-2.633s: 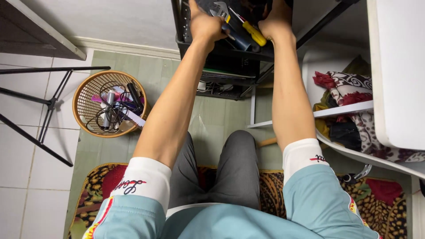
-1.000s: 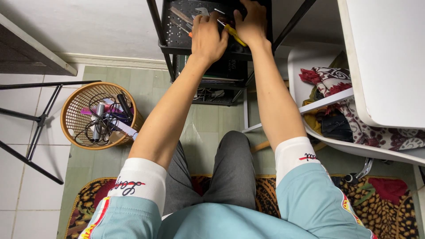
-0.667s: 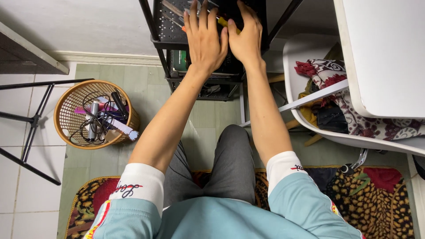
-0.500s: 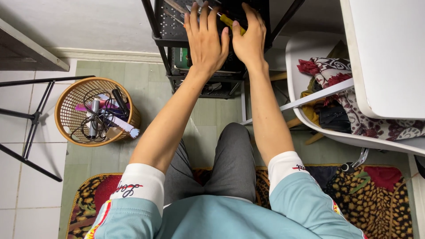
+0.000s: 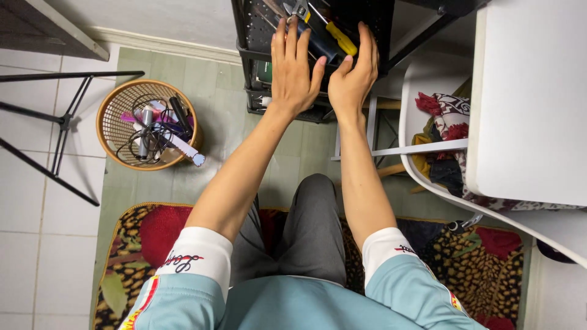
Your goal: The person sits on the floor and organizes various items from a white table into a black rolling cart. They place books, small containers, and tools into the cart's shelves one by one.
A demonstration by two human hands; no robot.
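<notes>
The fingers of the left hand are straight and a little spread, lying flat on the black perforated rack. They hold nothing. The right hand is open too, fingers nearly together, its thumb near a yellow-handled screwdriver that lies in the top tray among metal tools. On the green floor to the left stands a round woven basket full of cables. A white table is on the right.
</notes>
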